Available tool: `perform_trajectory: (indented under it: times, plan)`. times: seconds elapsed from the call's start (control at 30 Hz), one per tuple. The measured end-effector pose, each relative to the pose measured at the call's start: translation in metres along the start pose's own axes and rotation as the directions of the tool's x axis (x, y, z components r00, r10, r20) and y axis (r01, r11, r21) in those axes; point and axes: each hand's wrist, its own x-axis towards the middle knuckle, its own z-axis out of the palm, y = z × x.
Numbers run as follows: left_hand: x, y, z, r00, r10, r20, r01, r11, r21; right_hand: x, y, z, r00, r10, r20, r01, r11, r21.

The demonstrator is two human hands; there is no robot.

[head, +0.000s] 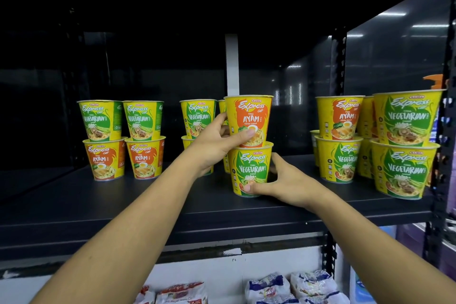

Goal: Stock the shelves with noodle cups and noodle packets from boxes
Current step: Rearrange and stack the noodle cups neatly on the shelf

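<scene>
Two hands on one centre stack of two: left hand (214, 142) gripping upper Ayam cup (249, 116), right hand (288, 180) gripping lower Vegetarian cup (249, 168), standing on shelf (123, 205). Four left cups (101, 119), stacked in pairs. Right stacks (407, 118) uncountable. Noodle packets (269, 286) below.

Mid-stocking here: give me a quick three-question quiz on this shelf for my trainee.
1. True or false: the left hand grips the Ayam cup, which sits on the Vegetarian cup.
2. The right hand grips: A the Ayam cup, B the Vegetarian cup under it, C nothing.
3. Fill in: the two far-left stacks have ____ cups on top.
Key: 1 true; 2 B; 3 Vegetarian.
</scene>
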Motion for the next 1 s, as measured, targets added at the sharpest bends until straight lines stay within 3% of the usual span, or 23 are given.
perform_trajectory:
  times: [0.5, 0.8, 1.0]
  plan:
    - [-0.009, -0.006, -0.004, 0.998, -0.046, 0.044, 0.046, 0.999, 0.002, -0.003, 0.001, -0.001, 0.999, -0.03, -0.021, 0.029, 0.997, -0.073]
    - [-0.038, -0.038, -0.007, 0.969, -0.165, 0.186, 0.132, 0.975, 0.178, -0.013, -0.005, 0.001, 0.989, -0.117, -0.095, 0.093, 0.97, -0.226]
    - [-0.041, -0.042, -0.006, 0.972, -0.148, 0.185, 0.101, 0.965, 0.242, -0.018, -0.008, -0.003, 0.995, -0.094, -0.018, 0.083, 0.938, -0.336]
